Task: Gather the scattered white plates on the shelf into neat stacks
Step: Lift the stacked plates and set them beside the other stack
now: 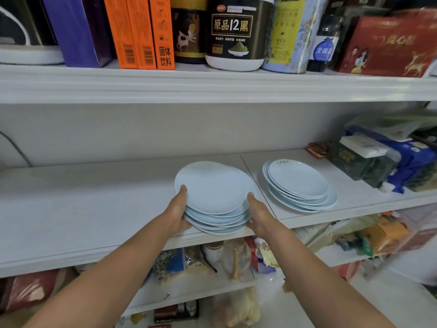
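A stack of several pale white-blue plates (pixel 212 188) sits at the front edge of the middle shelf (pixel 82 209), its plates slightly offset from one another. My left hand (pixel 179 209) grips the stack's left side, thumb on the top plate's rim. My right hand (pixel 256 216) holds its right side, thumb up against the rim. A second stack of several plates (pixel 299 183) rests further right on the same shelf, also a little uneven, with no hand on it.
Green tins (pixel 359 159) and blue packets (pixel 411 162) crowd the shelf's right end. Boxes, jars and a bottle fill the upper shelf (pixel 212 84). Bags and packets lie on the lower shelves (pixel 212 261). The left half of the middle shelf is bare.
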